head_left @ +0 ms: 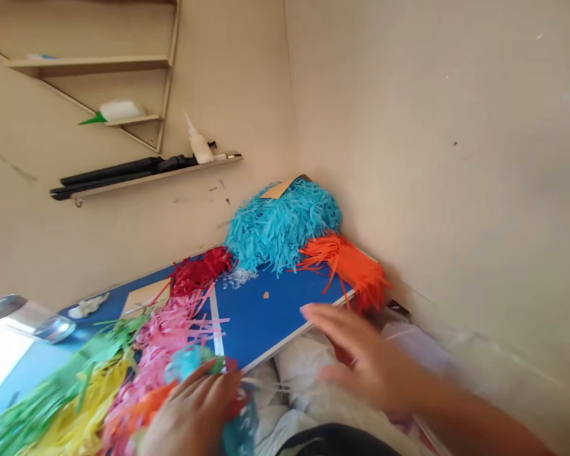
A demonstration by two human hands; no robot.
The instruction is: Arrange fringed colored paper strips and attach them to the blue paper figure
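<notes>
Two bare hands are working at one blue table [275, 316] in a room's corner. The left hand [194, 405] is resting over one multicoloured clump [186, 363] at the table's near edge, its fingers curling together; whether they are clamping on it, one cannot tell. The right hand [361, 367], blurring, is hanging empty near the table's edge, thumb and fingers standing apart. Six fringed paper bunches are lying around: one green bunch [90, 354], one yellow bunch [83, 411] and one pink bunch [171, 329] are spreading at left, one red bunch [202, 269] is sitting behind, one blue heap [285, 221] is filling the corner, and one orange bunch [356, 263] is draping over the edge beside it. One tan card [278, 189] is topping the heap. Above, two white bottles are occupying the shelving, one lying [123, 110], one leaning upright [201, 147]. One clear container [54, 326] is lying at far left.
</notes>
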